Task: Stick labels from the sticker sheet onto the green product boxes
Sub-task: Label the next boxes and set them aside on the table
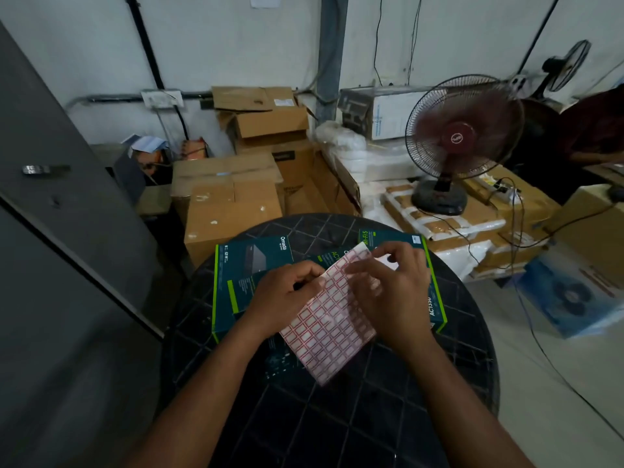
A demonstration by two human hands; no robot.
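A sticker sheet [326, 327] of red-bordered white labels hangs tilted above the round dark table [337, 417]. My left hand [287, 295] pinches its left edge. My right hand [391, 288] lies over the sheet's upper right part, fingers curled at a label near the top edge. Under the sheet lie green product boxes: one at the left [246, 261] with "Omada" printed on it, another at the right [434, 298] with a bright green edge. A third box between them is mostly hidden by the sheet and my hands.
Brown cartons [229, 197] are stacked behind the table. A running red fan [462, 140] stands on wrapped cartons at the right, with cables trailing down to the floor. A grey door or cabinet [50, 197] fills the left side. A blue fan carton [574, 292] lies on the floor at the right.
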